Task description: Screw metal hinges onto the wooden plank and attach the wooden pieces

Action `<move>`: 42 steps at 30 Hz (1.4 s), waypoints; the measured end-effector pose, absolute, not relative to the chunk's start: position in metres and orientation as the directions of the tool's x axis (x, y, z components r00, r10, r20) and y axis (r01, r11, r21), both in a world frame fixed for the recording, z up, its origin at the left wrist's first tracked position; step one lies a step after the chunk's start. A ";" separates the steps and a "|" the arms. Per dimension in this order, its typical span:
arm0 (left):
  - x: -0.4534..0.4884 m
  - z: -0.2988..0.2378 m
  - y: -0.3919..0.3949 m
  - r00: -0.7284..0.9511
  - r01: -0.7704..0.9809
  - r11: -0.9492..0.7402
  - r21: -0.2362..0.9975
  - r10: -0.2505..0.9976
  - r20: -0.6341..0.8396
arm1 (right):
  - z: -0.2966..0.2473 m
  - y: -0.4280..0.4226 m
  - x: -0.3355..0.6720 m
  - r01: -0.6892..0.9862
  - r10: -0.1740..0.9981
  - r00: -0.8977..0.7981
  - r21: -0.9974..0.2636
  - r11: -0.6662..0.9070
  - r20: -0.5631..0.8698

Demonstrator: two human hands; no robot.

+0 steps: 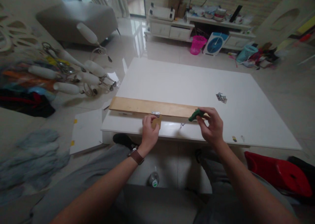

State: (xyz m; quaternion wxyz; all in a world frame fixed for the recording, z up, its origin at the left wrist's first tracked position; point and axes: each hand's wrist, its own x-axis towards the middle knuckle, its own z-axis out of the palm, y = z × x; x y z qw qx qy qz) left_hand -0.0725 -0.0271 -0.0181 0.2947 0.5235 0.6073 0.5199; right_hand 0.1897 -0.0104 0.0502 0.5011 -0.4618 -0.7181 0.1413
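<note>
My left hand [149, 131] is at the near edge of a long wooden board [137, 105], its fingers closed on a small tan flat piece [157, 122]. Just above those fingers a metal hinge [155, 113] sits at the board's edge. My right hand [212, 125], near the board's right end, grips a green-handled tool [196, 114]. From its handle a thin metal shaft points left and down, with a bent-looking tip over the white tabletop. More metal hinges [221, 97] lie in a small pile farther right.
The white table [172, 76] carries the board. Two small items, one a yellow-and-black piece [234, 138], lie near its right front edge. A bottle [154, 179] stands on the floor between my legs. A red stool [280, 173] is at right; a lamp [88, 70] stands left.
</note>
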 end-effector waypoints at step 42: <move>-0.062 -0.053 -0.041 0.138 0.249 -0.013 0.969 0.990 -0.022 | 0.067 -0.027 0.141 0.282 0.806 -0.052 -0.765 0.578 0.590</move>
